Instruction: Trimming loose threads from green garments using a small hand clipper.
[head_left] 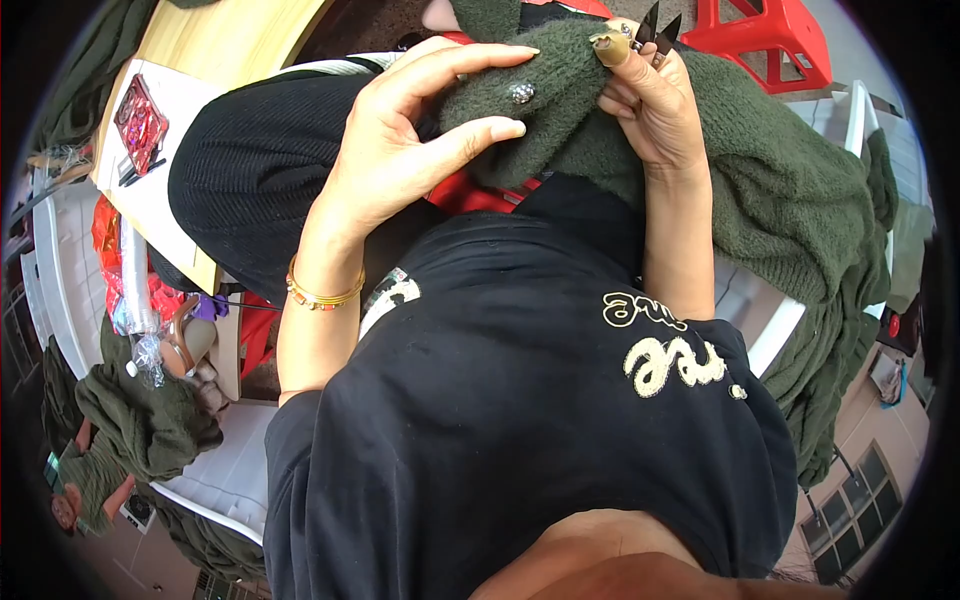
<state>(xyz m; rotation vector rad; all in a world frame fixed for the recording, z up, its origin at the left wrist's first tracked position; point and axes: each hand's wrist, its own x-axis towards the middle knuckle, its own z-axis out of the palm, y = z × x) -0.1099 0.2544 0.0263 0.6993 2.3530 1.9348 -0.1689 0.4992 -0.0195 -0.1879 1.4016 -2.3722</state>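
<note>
A dark green fuzzy knit garment [790,180] lies over my lap and spreads to the right. My left hand [395,145] rests at its edge, thumb and index finger spread apart on either side of a sparkly round button [522,93]. My right hand [655,105] is closed around small black-bladed thread snips [660,32], blades pointing away from me. A tan finger cover [612,48] sits on the right thumb, against the knit. Beside its tip is another shiny bead-like piece, partly hidden by the fingers.
A light wooden table [225,35] at the left bears a red patterned case [141,122]. A red plastic stool [755,45] stands far right. More green knitwear [150,410] hangs over white bins at both sides. Another person [85,490] is at the lower left.
</note>
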